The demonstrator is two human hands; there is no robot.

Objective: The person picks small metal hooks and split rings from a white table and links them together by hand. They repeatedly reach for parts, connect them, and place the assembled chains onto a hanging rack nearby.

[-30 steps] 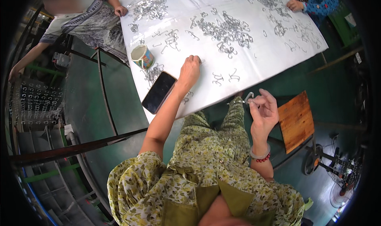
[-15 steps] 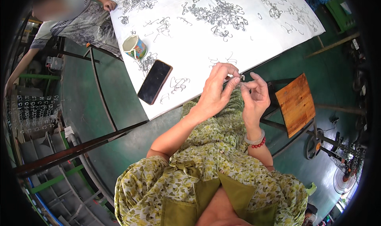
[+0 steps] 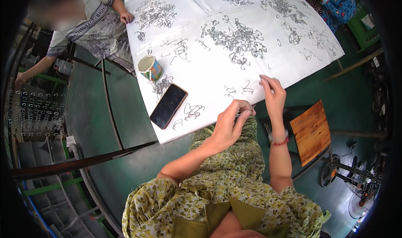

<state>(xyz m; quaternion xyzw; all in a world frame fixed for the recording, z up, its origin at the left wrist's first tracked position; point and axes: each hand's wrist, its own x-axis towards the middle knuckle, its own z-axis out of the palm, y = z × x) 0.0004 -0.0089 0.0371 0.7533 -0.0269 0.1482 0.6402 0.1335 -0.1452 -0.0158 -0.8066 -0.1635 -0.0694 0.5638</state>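
Note:
My left hand [image 3: 231, 123] is closed in a pinch over the near edge of the table, thumb against bent fingers. A small metal piece [image 3: 253, 108] shows at its fingertips, too small to make out in full. To its right and higher, my right hand [image 3: 274, 95] reaches over the table edge with its fingers apart, slightly blurred, and nothing visible in them. Nearest to both hands, a few curved wire hooks [image 3: 247, 87] lie on the white tabletop [image 3: 209, 79]. Farther in is a large pile of grey metal hooks [image 3: 238, 38].
A phone [image 3: 168, 106] and a colourful paper tub [image 3: 150, 68] stand at the left, beside loose wire hooks [image 3: 194, 111]. A person [image 3: 96, 24] is at the left table edge, another person [image 3: 337, 6] at the far right. A wooden stool [image 3: 310, 132] stands on my right.
My right hand has parted from my left and moved up toward the table. My left hand keeps its pinch. The view has shifted, showing more of the far table.

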